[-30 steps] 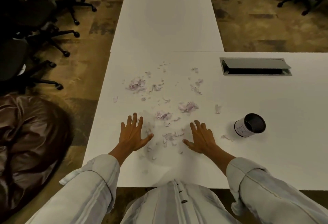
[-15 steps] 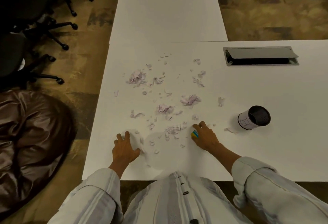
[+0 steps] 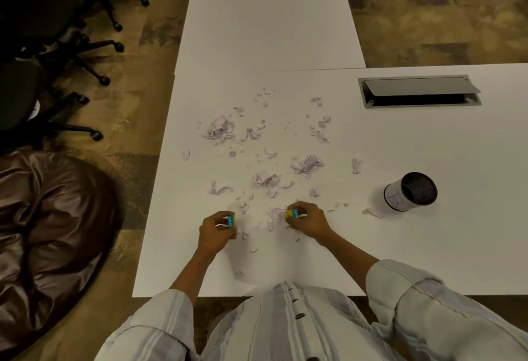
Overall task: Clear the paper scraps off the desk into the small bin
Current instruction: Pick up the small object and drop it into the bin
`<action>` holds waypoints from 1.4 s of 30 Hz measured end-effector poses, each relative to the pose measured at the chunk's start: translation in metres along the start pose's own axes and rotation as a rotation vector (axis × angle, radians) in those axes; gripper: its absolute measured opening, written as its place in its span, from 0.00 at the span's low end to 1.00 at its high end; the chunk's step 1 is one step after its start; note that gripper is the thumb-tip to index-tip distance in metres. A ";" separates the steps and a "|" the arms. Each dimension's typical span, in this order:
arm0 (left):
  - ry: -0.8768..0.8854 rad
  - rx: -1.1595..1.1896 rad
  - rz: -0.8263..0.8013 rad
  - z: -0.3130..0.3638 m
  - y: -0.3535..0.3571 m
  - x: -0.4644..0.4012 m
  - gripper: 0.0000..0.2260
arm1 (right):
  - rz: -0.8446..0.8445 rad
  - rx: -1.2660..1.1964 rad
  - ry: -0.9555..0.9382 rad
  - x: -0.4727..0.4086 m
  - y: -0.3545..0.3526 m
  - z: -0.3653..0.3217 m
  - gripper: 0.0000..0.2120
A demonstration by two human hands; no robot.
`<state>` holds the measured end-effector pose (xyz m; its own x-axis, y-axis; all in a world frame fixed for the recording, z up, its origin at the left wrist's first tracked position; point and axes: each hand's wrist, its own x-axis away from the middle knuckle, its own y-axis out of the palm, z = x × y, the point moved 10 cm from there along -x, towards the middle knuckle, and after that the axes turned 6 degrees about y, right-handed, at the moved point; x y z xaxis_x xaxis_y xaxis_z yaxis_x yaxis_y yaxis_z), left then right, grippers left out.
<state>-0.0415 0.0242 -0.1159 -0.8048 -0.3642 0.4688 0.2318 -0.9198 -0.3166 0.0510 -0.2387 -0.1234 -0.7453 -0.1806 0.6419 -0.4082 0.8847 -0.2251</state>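
Note:
Several pale lilac paper scraps [image 3: 306, 164] lie scattered over the white desk [image 3: 428, 240], some crumpled into small wads [image 3: 219, 129]. The small bin [image 3: 411, 191], a white cup with a dark mesh inside, stands tilted toward me at the right. My left hand [image 3: 216, 231] is curled around a small yellow-and-blue block [image 3: 231, 220]. My right hand [image 3: 308, 220] grips another yellow-and-blue block [image 3: 292, 213] beside a cluster of scraps [image 3: 273, 213]. Both hands rest near the desk's front edge, well left of the bin.
A grey cable hatch [image 3: 418, 91] is set into the desk at the back right. A second white desk [image 3: 268, 17] extends away. Black office chairs [image 3: 51, 32] and a brown beanbag [image 3: 43, 232] stand on the floor at the left.
Both hands went from flat and spread on the desk to curled fists, each now holding a small yellow-and-blue block. The scraps between them have shifted slightly.

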 end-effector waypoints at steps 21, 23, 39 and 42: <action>0.433 -0.379 -0.309 0.125 0.122 0.035 0.27 | -0.295 -1.145 0.474 0.019 0.051 0.006 0.21; 0.409 -0.303 -0.336 0.129 0.123 0.034 0.36 | -0.264 -1.214 0.459 0.014 0.040 0.004 0.18; 0.169 -0.005 -0.114 0.083 0.067 -0.002 0.35 | 0.121 -1.528 0.153 0.010 -0.188 0.009 0.30; 0.163 -0.058 -0.145 0.076 0.076 -0.005 0.35 | 0.315 -1.406 0.115 0.018 -0.252 0.020 0.31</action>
<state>0.0212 -0.0547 -0.0795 -0.9061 -0.1961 0.3748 0.0795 -0.9492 -0.3044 0.1293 -0.4734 -0.0699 -0.6314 0.0732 0.7720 0.6592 0.5749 0.4847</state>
